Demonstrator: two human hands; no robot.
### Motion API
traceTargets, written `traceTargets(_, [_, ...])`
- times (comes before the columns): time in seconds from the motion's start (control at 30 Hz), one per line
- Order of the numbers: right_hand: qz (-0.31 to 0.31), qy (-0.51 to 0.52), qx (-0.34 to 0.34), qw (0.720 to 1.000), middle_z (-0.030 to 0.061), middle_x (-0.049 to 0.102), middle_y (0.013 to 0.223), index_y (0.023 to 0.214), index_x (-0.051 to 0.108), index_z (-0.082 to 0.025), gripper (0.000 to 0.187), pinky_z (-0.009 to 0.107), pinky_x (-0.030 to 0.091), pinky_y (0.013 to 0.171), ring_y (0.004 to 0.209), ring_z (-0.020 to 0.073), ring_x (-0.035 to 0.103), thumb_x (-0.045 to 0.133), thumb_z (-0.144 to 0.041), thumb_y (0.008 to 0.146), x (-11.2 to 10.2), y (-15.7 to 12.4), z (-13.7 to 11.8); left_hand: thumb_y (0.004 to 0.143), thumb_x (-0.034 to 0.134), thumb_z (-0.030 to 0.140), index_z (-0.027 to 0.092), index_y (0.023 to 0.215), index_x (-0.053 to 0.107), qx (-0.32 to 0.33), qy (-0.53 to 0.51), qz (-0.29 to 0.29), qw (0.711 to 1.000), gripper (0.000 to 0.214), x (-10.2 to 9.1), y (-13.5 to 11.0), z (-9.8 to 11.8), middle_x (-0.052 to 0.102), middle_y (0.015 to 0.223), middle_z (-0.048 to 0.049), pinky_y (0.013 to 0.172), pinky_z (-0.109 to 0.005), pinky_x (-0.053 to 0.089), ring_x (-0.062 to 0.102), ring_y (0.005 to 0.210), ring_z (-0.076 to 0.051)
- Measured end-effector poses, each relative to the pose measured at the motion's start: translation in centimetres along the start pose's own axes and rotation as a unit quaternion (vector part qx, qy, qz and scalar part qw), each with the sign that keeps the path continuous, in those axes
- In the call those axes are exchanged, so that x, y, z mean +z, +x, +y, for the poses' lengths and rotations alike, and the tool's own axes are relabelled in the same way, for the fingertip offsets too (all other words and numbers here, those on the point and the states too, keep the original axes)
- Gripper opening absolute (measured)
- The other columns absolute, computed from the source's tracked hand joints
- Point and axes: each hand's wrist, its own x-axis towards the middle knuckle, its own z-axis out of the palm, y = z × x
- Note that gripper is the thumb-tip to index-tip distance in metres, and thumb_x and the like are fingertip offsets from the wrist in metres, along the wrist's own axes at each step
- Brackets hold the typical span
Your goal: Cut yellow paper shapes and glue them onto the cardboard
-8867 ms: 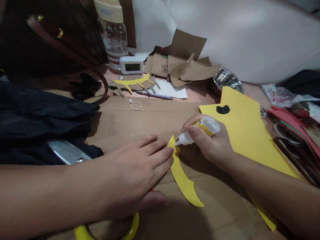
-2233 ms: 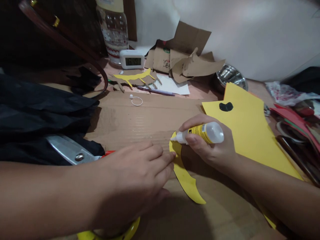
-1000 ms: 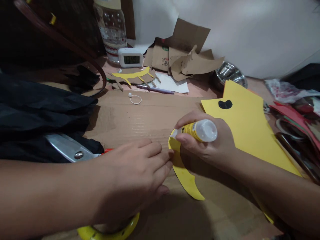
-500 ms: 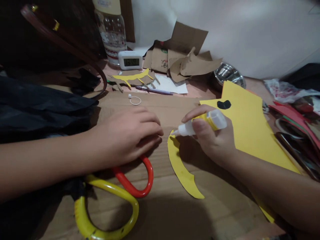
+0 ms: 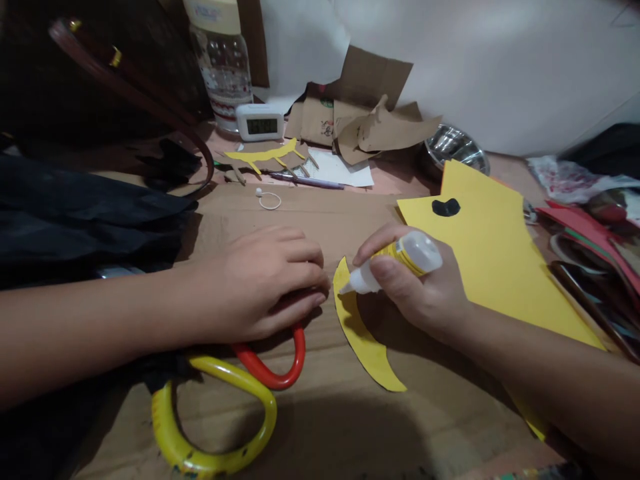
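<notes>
One yellow strip [image 5: 367, 348] between left hand [image 5: 267, 283], grip unclear, and right hand [image 5: 425, 283] around bottle [image 5: 420, 251].

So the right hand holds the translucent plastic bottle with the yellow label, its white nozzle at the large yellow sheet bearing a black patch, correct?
Wrong piece: the head view shows the white nozzle at the narrow, curved yellow strip. The right hand does hold the translucent plastic bottle.

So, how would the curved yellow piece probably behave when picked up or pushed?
The curved yellow piece is probably light, looking thin and narrow. It may bend, being long and slender. Pushed, it could slide on the cardboard, since the left hand lies beside, not on it.
</notes>
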Motion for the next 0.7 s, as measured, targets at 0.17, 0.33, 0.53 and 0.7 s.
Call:
traceTargets(0.17, [0.020,0.001,0.007,1.000,0.0009,0.072,0.075,0.083,0.068,-0.024,0.032,0.028,0.053,0.056,0.062,0.0157,0.065,0.071,-0.055,0.091,-0.2,0.4,0.0,0.099,0.053,0.025,0.018,0.104,0.073,0.053,-0.006,-0.020,0.998,0.022,-0.1,-0.2,1.1,0.071,0.094,-0.0076,0.075,-0.033,0.047,0.061,0.083,-0.020])
traceTargets(0.33, [0.059,0.083,0.051,0.993,0.0000,0.069,0.077,0.104,0.073,-0.027,0.026,0.031,0.055,0.063,0.067,0.0176,0.065,0.074,-0.049,0.090,-1.5,1.6,1.2,0.098,0.053,0.023,0.020,0.108,0.073,0.076,0.004,-0.025,0.997,0.022,0.3,-0.6,3.0,0.074,0.109,-0.0100,0.084,-0.035,0.050,0.064,0.089,-0.021])
traceTargets(0.53, [0.069,0.172,0.063,0.981,-0.0021,0.064,0.074,0.089,0.070,-0.026,0.020,0.026,0.048,0.052,0.058,0.0138,0.057,0.074,-0.045,0.091,-1.9,1.6,1.6,0.100,0.050,0.026,0.020,0.109,0.073,0.074,0.046,-0.039,0.995,0.025,0.4,-0.8,3.1,0.074,0.101,-0.0094,0.081,-0.035,0.050,0.064,0.087,-0.022])
traceTargets(0.7, [0.049,0.101,0.050,0.992,-0.0061,0.053,0.057,0.081,0.067,-0.022,0.032,0.025,0.036,0.041,0.043,0.0093,0.043,0.068,-0.051,0.095,-1.0,0.4,0.4,0.100,0.051,0.029,0.016,0.106,0.073,0.067,0.084,-0.028,0.994,0.026,0.2,-0.6,2.8,0.068,0.083,-0.0068,0.069,-0.035,0.045,0.058,0.076,-0.021])
